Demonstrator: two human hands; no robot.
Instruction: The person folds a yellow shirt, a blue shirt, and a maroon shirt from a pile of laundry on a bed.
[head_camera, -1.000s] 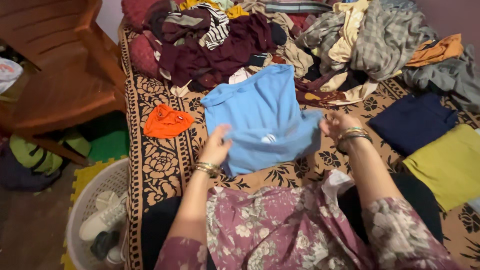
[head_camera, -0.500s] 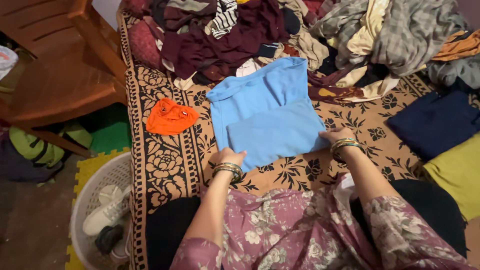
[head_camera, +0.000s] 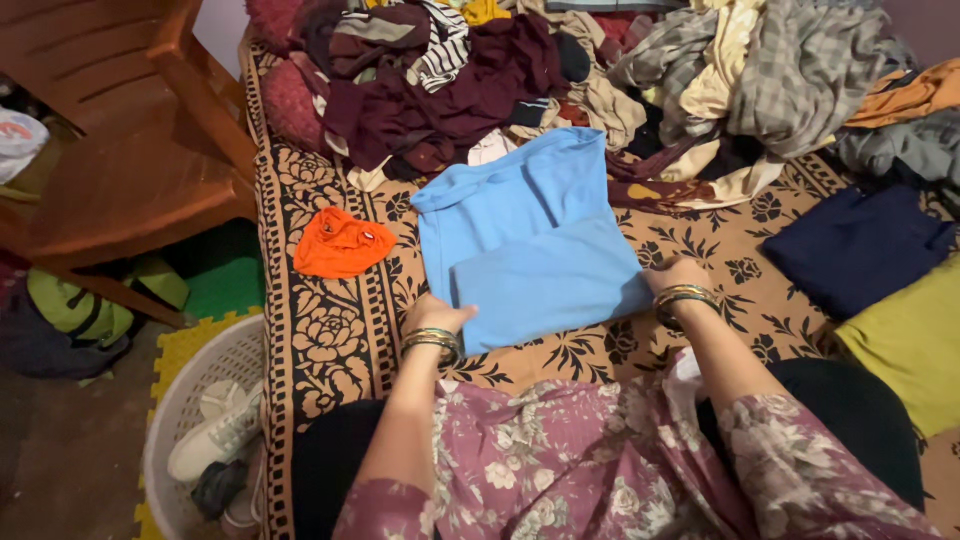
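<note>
Lying lengthwise, blue shirt (head_camera: 525, 235) points away.

Left hand (head_camera: 436, 315), right hand (head_camera: 676, 275) on near corners of folded blue shirt (head_camera: 530, 240); laundry pile (head_camera: 600, 80) behind.

Blue garment (head_camera: 530, 235): soft knit cloth, matt, smooth where folded.
Bedspread (head_camera: 330, 330): woven printed cloth — matt, flat.
Bangles (head_camera: 432, 342): polished metal, glossy, gold-toned.
Chair (head_camera: 130, 150): brown moulded plastic with a dull sheen.
Basket (head_camera: 190, 385): white plastic, perforated wall.
Orange garment (head_camera: 342, 243): thin cloth, slightly shiny, crumpled.
Clothes heap (head_camera: 640, 80): mixed cloth — checked, striped, plain, all matt.
Sleeves (head_camera: 800, 470): floral printed cloth, smooth.
</note>
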